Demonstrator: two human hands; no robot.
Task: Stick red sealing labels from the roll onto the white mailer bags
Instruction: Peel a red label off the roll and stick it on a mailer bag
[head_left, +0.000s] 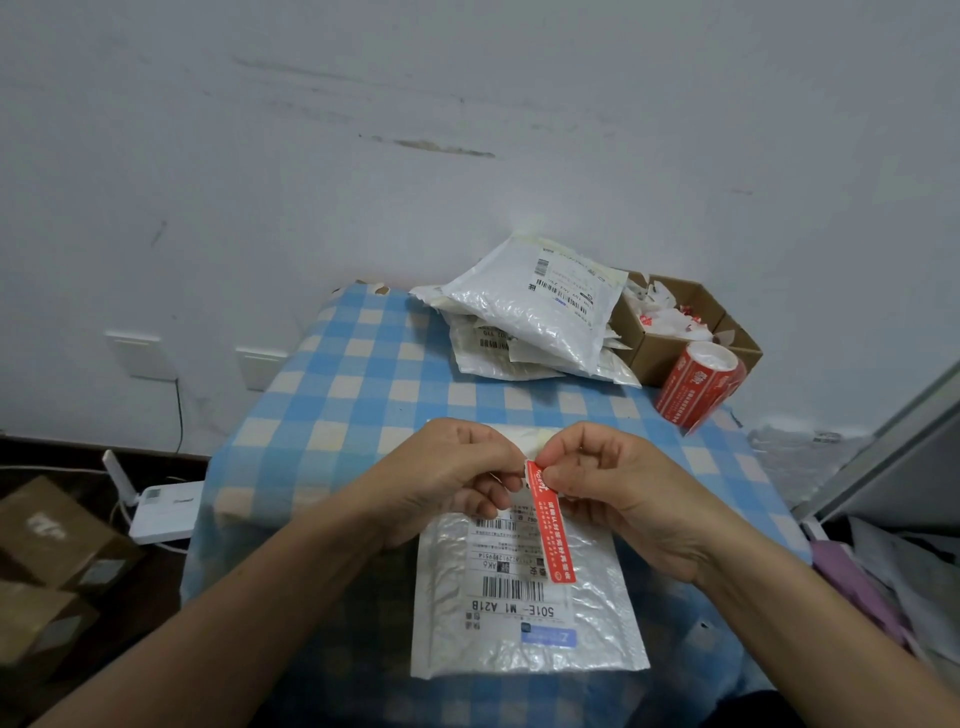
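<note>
Checked cloth (332, 395) bears the bag (524, 639); left hand (447, 483) and right hand (613, 483) pinch the label (551, 525) at its far end, length running nearward above it

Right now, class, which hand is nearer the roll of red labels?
The right. The right hand sits nearer the person and left of the roll of red labels; the left hand is farther left, beyond the right one. Both pinch a loose red label.
</note>
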